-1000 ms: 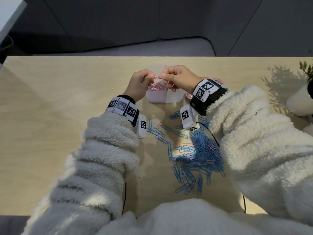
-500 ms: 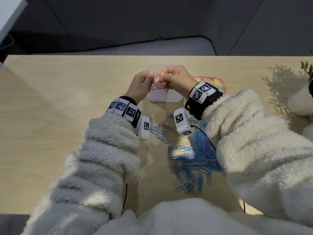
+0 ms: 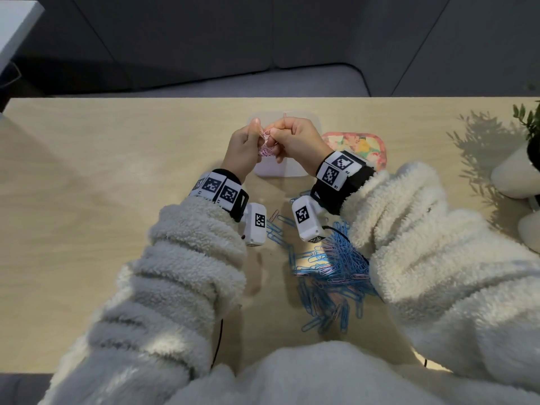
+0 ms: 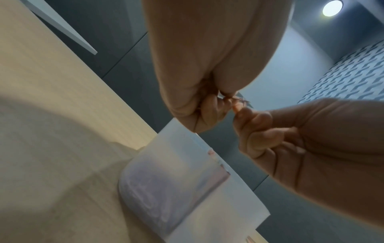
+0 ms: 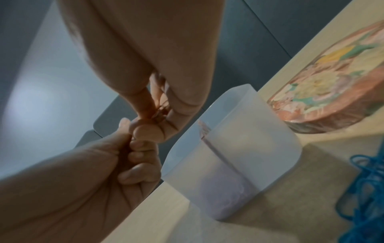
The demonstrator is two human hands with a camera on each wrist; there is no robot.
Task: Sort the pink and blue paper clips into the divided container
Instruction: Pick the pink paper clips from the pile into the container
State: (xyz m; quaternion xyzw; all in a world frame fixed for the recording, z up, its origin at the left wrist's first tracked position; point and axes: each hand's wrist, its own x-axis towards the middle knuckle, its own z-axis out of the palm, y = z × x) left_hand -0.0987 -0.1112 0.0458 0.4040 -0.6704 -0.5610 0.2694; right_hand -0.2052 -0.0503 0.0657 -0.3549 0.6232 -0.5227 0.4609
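Both hands meet above the translucent divided container (image 3: pixel 292 171) at the table's far middle. My left hand (image 3: pixel 257 133) and right hand (image 3: pixel 276 135) each pinch a small tangle of pink paper clips (image 3: pixel 266 133) between thumb and fingertips. More pink clips (image 3: pixel 266 153) lie in the container's left compartment. In the left wrist view the pinched clips (image 4: pixel 236 98) show between the two hands over the container (image 4: pixel 176 180). The right wrist view shows the same pinch (image 5: pixel 160 113) beside the container (image 5: pixel 239 139). A heap of mostly blue clips (image 3: pixel 330 267) lies near me under my right forearm.
A floral tin (image 3: pixel 359 144) sits just right of the container. A white plant pot (image 3: pixel 514 171) stands at the right edge. Loose blue clips (image 3: pixel 274 232) trail between my wrists. Bare wood table (image 3: pixel 102 200) spreads to the left.
Both hands stay pinched together on the pink clips above the container. My right wrist has shifted left and nearer, uncovering the floral tin.
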